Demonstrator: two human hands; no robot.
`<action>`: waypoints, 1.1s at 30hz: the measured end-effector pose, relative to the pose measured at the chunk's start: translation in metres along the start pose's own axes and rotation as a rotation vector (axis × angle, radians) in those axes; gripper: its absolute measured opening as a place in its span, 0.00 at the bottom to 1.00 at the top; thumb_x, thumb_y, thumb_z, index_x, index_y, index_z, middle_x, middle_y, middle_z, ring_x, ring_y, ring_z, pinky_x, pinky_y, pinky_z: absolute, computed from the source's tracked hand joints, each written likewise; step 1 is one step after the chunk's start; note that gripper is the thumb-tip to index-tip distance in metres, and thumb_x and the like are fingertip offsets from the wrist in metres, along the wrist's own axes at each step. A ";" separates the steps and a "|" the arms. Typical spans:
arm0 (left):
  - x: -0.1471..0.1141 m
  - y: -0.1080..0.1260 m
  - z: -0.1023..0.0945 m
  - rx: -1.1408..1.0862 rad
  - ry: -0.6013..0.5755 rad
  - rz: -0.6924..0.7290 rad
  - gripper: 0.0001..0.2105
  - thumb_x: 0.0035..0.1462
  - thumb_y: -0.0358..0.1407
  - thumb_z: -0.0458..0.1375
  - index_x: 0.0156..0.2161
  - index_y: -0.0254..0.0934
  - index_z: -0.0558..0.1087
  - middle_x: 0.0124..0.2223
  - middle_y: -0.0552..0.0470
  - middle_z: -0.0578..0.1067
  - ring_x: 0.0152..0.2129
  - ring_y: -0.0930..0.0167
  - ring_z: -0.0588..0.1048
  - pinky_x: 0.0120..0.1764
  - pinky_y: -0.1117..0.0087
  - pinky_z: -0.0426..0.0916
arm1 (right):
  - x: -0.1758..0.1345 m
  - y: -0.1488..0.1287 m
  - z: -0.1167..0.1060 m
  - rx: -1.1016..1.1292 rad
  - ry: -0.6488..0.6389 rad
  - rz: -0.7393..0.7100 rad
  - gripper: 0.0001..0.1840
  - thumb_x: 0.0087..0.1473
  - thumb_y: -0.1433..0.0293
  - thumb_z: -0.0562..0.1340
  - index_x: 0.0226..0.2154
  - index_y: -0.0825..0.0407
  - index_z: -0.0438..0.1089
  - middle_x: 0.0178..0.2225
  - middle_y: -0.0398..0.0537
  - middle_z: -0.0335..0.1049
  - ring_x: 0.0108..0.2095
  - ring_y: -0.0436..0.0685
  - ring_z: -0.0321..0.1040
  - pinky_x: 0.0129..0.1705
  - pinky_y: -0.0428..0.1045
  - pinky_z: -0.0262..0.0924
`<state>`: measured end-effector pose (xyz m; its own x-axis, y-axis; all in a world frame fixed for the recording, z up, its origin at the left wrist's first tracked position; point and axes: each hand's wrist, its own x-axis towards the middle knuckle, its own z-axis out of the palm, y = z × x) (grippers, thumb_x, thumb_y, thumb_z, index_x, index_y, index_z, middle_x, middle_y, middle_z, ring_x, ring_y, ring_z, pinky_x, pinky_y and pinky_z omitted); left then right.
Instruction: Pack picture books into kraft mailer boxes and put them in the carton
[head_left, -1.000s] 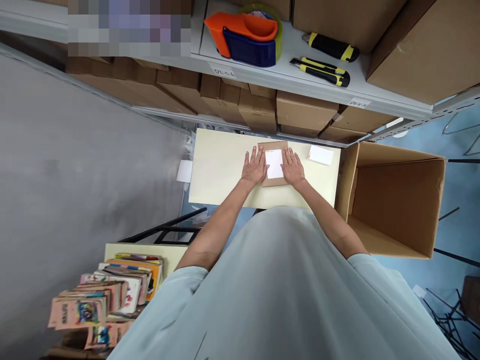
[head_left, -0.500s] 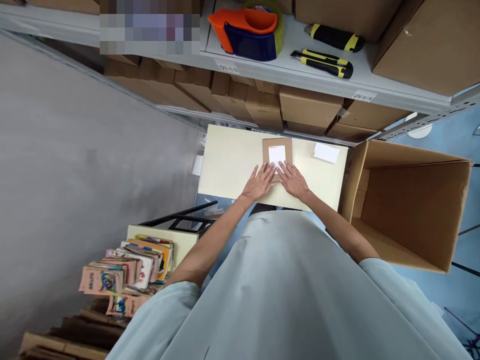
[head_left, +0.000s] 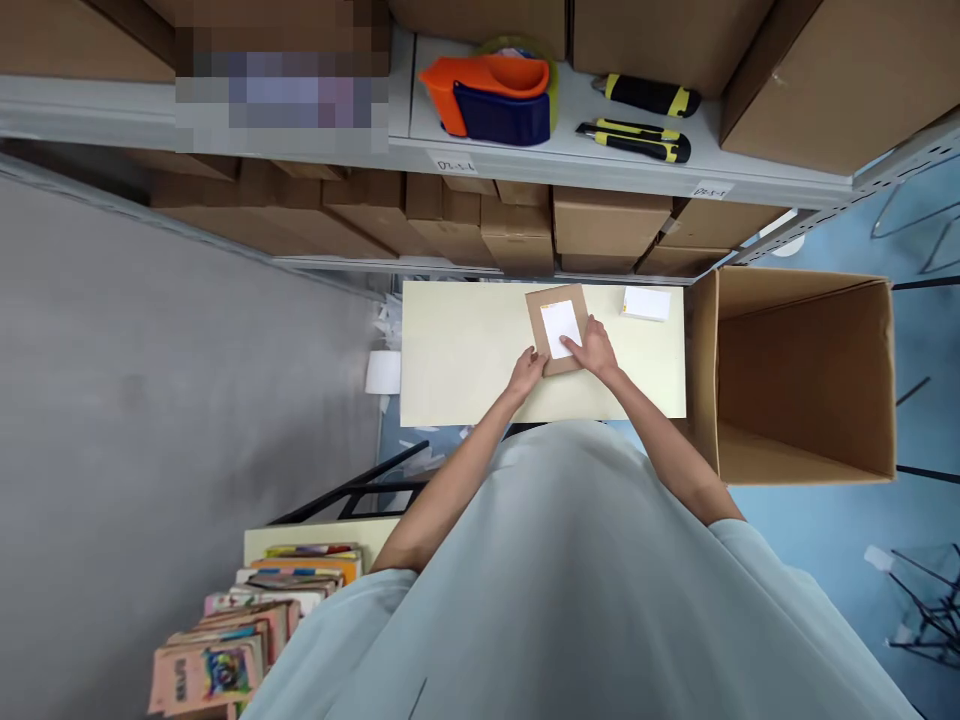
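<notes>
A flat brown cardboard parcel [head_left: 535,308] with a white label [head_left: 559,325] is over the pale table [head_left: 465,350], turned slightly. My right hand [head_left: 598,350] grips its right edge, thumb lying across the label and fingers around the side. At the lower left corner, my left hand [head_left: 528,372] is closed on the parcel's edge with curled fingers. To the right of my right hand lies a stack of white labels or cards [head_left: 646,304].
An open large cardboard box [head_left: 806,375] stands at the table's right end. Behind the table, a shelf [head_left: 480,160] carries boxes, an orange-and-blue tape dispenser [head_left: 495,98] and two utility knives [head_left: 649,95]. Stacked books [head_left: 217,670] sit at lower left.
Both hands lay flat on the label before; now they grip the parcel's sides. The parcel has turned a little counterclockwise. The camera view has shifted.
</notes>
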<state>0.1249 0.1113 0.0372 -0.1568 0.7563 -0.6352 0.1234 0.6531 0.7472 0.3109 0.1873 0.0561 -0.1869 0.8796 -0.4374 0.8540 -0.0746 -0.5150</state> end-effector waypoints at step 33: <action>0.006 0.017 -0.088 0.376 -0.017 0.083 0.28 0.65 0.41 0.64 0.68 0.40 0.70 0.61 0.42 0.82 0.57 0.56 0.82 0.61 0.57 0.76 | -0.001 -0.032 0.019 0.201 0.080 0.175 0.51 0.68 0.56 0.58 0.80 0.63 0.40 0.81 0.70 0.44 0.80 0.71 0.46 0.80 0.66 0.48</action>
<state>0.0393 0.1232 0.0630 -0.1151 0.8054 -0.5815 0.4861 0.5562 0.6741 0.2750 0.1801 0.0590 0.0012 0.8788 -0.4771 0.7551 -0.3136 -0.5758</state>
